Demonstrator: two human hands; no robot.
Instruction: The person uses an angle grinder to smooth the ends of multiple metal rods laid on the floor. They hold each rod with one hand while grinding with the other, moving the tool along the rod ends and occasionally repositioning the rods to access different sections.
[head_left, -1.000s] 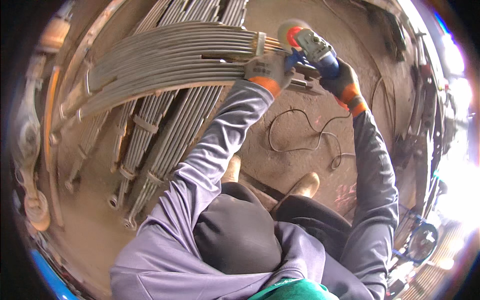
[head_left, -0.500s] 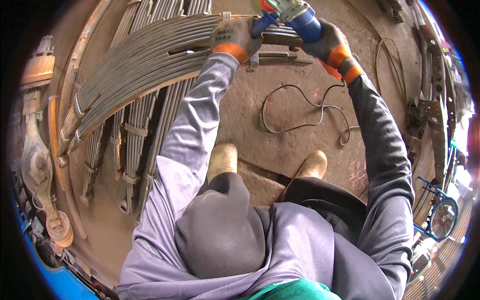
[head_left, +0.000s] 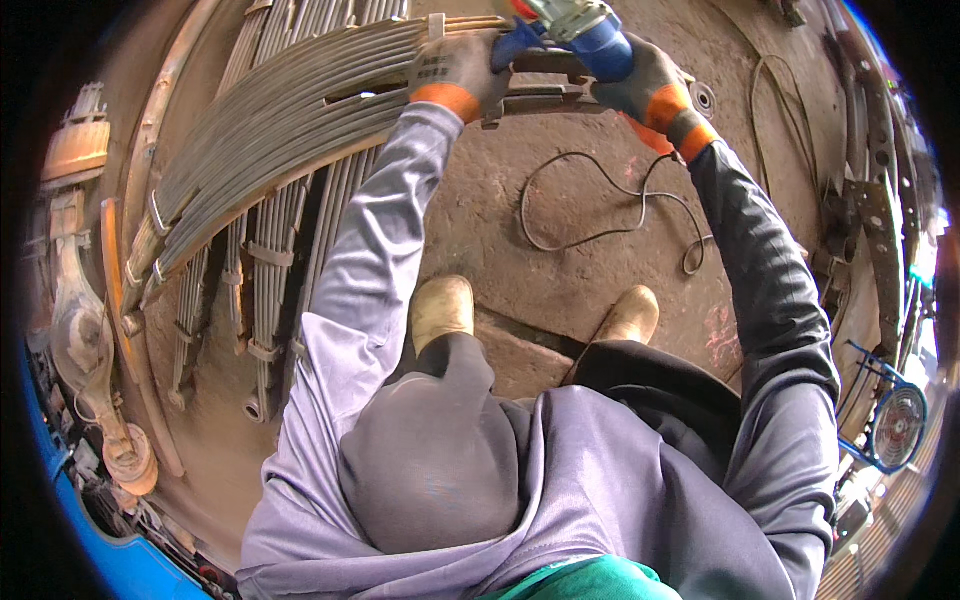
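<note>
Both my hands, in grey gloves with orange cuffs, hold a blue angle grinder [head_left: 600, 48] with a metal gear head at the top edge. My left hand [head_left: 458, 75] is closed round its blue side handle [head_left: 517, 44]. Around the blue motor body my right hand [head_left: 645, 85] is wrapped. Beneath the grinder lies a curved stack of steel leaf springs [head_left: 280, 130], bound by metal clips; a spring eye [head_left: 703, 98] shows just right of my right hand. The grinder's disc is mostly cut off by the frame's edge, so contact with the steel cannot be told.
More leaf spring packs [head_left: 270, 260] lie under the curved stack at left. A black cable [head_left: 585, 240] loops across the floor before my boots [head_left: 442, 305]. A rusty axle housing [head_left: 80, 330] lies far left. On the right are steel rails [head_left: 885, 260] and a blue fan [head_left: 898, 425].
The grinder and both hands have shifted slightly left along the leaf springs, uncovering the spring eye on the right. My grip is the same, and the view has moved a little.
</note>
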